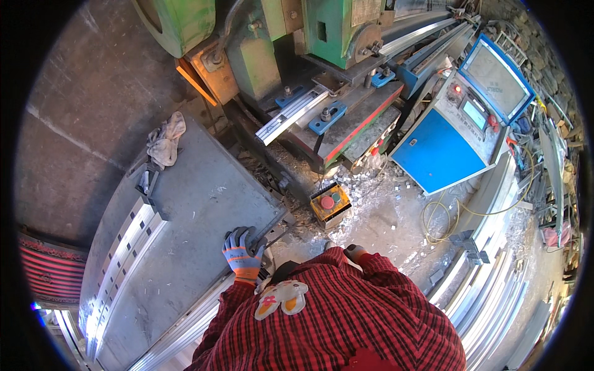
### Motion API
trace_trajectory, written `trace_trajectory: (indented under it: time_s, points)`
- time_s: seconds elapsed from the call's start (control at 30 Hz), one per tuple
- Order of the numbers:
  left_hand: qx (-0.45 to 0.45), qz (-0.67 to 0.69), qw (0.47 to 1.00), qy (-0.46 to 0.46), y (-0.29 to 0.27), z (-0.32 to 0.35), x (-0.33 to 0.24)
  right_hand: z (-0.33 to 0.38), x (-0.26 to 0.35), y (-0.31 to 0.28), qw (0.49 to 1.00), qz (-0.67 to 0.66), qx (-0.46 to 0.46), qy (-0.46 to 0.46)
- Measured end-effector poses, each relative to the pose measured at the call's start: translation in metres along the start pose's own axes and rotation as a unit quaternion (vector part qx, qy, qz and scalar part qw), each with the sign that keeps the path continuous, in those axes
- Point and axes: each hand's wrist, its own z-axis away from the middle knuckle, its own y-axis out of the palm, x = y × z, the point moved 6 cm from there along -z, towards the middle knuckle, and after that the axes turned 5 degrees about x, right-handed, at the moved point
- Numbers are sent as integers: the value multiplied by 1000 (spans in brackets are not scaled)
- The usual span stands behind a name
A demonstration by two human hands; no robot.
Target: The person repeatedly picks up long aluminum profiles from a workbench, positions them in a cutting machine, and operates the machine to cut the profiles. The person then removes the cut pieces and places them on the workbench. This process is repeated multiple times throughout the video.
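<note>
Grey-gloved left hand [243,252]: fingers bent at metal table [198,198] edge; can't tell whether gripping.
Right hand [355,252]: half hidden, grip unreadable.
Button box [331,204]: ahead, between both hands.

It's fairly bright in here, whitest over the littered floor [396,232] and dimmer across the brown floor [74,117], where a dark shadow pools beside the grey tabletop [192,204]. Hard glare bleaches the slotted metal strips [119,250] toward their lower end and streaks the metal lengths [495,294] on the right. A red lamp [457,88] glows. The left hand [242,250] looks crisp; the far-right clutter goes soft. Straight edges bow toward a black circular rim, flecked violet at lower left.
</note>
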Motion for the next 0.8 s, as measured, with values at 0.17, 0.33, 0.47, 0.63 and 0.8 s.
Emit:
trace_trajectory:
  time_s: [0.17,0.33,0.47,0.63,0.8]
  points:
    - [-2,1,1000,11,-1,-2,-2,1,-1,-1,1000,3,-10,14]
    - [0,-8,1000,10,3,0,2,2,2,-2,1000,-2,-1,2]
    - [4,-4,1000,5,2,0,2,2,2,-1,1000,9,-4,-11]
    - [2,3,1000,11,-2,-2,-4,-4,-4,2,1000,8,-9,-12]
    - [4,1,1000,6,3,1,3,-4,-2,2,1000,21,-7,-16]
